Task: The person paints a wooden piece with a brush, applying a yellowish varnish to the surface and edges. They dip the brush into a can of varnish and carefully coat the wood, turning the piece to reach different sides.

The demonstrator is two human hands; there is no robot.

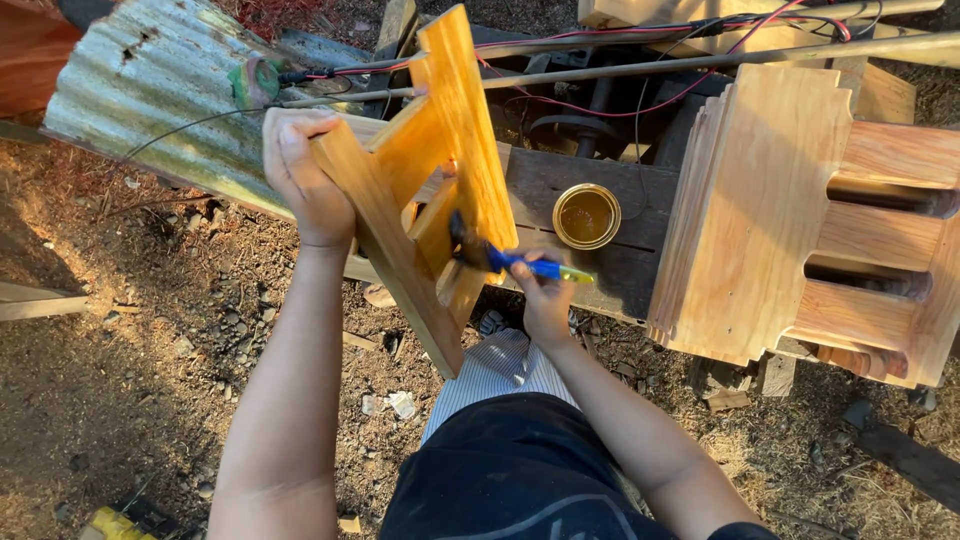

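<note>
My left hand [303, 178] grips the top edge of a small varnished wooden rack [447, 150], holding it tilted up in front of me. My right hand [543, 293] holds a paintbrush with a blue and yellow handle [530, 265]; its dark bristles press against the inner slats of the rack. An open round tin of amber varnish [586, 215] sits on a dark wooden board [560, 180] just right of the brush.
A stack of finished glossy wooden racks [770, 210] stands at the right. A corrugated metal sheet [160, 90] lies at the upper left. Red and black wires and a metal rod [700, 62] cross the top. Dirt ground with wood scraps surrounds my knees.
</note>
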